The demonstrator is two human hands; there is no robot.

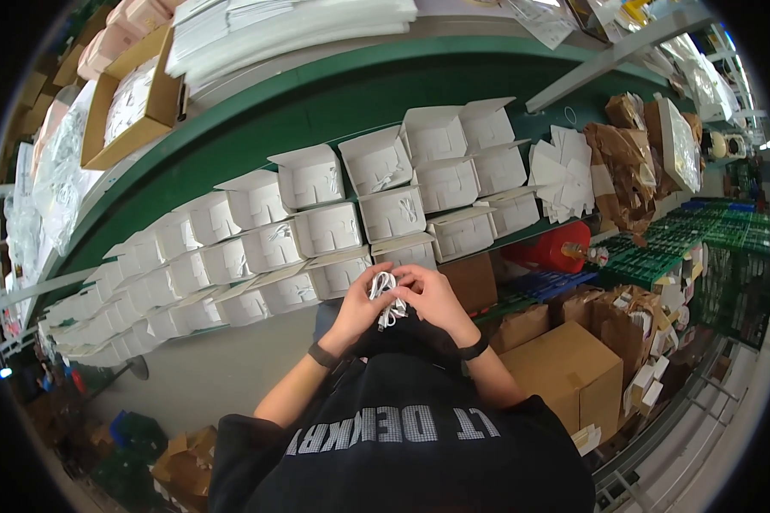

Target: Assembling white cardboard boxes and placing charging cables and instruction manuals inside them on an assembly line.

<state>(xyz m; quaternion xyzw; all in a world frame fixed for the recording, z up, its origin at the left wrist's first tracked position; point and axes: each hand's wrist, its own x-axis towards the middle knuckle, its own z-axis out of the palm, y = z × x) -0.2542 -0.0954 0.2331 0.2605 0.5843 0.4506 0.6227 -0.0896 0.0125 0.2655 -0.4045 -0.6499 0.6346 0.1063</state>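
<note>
A coiled bundle of white cable [392,318] is held between both hands, close in front of my body. My left hand [359,301] is closed on the bundle's left side, thumb and fingers pinching it. From the other side my right hand [433,297] grips it, thumb and fingertips against the loops. Just beyond the hands, rows of open white boxes [329,229] stand on the green bench [265,101]. Some boxes have white cable inside, such as one box [391,214] straight ahead. The nearest box [404,250] is partly hidden by my fingers.
White flat card pieces [564,175] and crumpled brown paper [620,175] lie at the bench's right. A red container [549,248], a cardboard box [564,376] and green crates [701,235] stand to my right. Stacked white sheets [291,38] lie on the shelf above.
</note>
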